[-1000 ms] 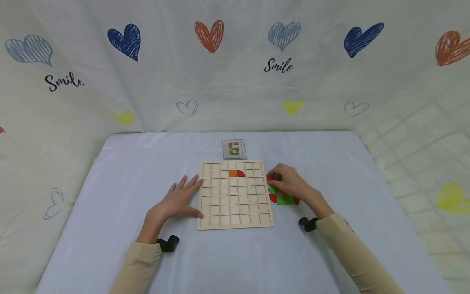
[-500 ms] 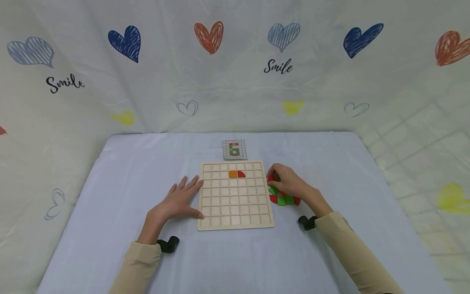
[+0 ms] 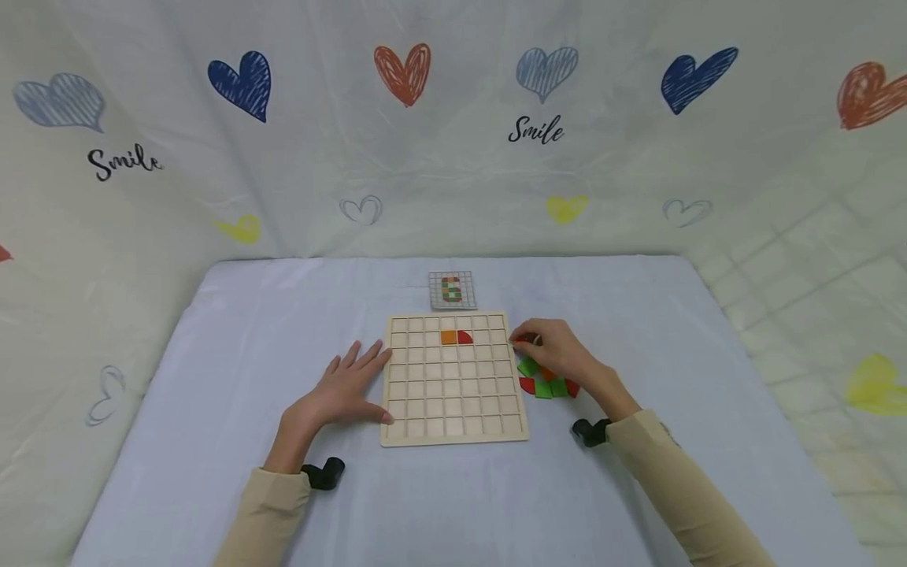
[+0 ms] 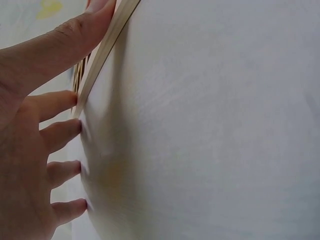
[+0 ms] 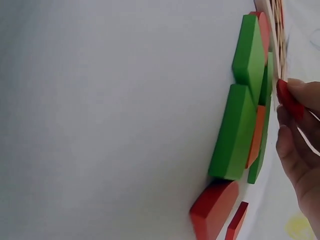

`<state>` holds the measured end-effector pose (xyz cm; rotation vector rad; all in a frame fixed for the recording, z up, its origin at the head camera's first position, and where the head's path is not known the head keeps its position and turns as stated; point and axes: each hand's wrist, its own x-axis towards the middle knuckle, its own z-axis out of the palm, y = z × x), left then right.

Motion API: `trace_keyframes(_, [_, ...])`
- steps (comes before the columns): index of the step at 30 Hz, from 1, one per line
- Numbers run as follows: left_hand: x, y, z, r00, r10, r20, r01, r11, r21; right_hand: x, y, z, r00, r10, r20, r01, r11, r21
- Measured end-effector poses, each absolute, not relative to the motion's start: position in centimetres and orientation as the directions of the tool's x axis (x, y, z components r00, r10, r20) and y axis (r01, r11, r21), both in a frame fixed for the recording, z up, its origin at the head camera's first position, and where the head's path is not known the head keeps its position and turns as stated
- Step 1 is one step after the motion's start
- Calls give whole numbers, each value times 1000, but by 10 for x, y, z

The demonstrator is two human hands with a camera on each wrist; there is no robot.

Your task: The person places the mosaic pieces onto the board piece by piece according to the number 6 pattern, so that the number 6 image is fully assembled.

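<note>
My left hand point(image 3: 346, 391) lies spread at the left edge of the wooden grid board point(image 3: 453, 386), its thumb and a fingertip touching the frame. An orange square point(image 3: 449, 337) and a red quarter-round piece point(image 3: 464, 337) sit side by side in the board's second row. At the board's right edge, my right hand point(image 3: 556, 346) pinches a red piece point(image 5: 290, 100) between thumb and fingers, clear of the other pieces in the right wrist view. Below that hand lie green pieces point(image 5: 232, 132), red pieces point(image 5: 215, 207) and an orange one point(image 5: 256, 136).
A small pattern card point(image 3: 452, 290) with a gridded coloured figure lies just behind the board. The white-covered table point(image 3: 283, 307) extends to both sides, with a printed cloth point(image 3: 453, 173) hanging behind it.
My right hand has lifted the red piece off the pile and shifted slightly left, toward the board's edge. The left hand stays in place.
</note>
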<state>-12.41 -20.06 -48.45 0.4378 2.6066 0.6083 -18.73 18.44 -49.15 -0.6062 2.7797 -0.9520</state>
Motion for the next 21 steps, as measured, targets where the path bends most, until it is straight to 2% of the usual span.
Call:
trace_keyframes(9, [-125,-202,-484,-860,387,-332,203,858,472,-187,175,-485,-932,-362,8,-278,700,-658])
trace_keyframes(21, [-124,-202,-482,-859,391,-329,203,852,483,-192,161,-486,-922,-386,-20,-256,648,-717])
